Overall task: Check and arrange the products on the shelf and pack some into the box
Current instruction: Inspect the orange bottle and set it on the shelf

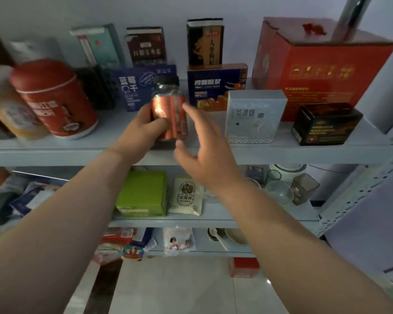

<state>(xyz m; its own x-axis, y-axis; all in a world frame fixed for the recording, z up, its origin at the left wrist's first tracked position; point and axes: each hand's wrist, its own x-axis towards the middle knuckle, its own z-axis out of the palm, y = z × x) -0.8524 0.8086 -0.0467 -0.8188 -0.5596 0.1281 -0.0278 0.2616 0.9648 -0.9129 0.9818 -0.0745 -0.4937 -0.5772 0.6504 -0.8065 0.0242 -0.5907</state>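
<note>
The left hand (145,128) is gripping the black-capped jar (169,109) at the shelf (55,152) front, probably for label inspection, while the right hand (204,150) is hovering beside it, fingers spread.

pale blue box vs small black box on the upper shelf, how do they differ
The pale blue cardboard box stands taller, flat face forward; the glossy black box sits lower, turned corner-on. The blue one has dark lettering on a light face, the black one orange print on dark. Both rest at the front of the grey shelf.
</note>
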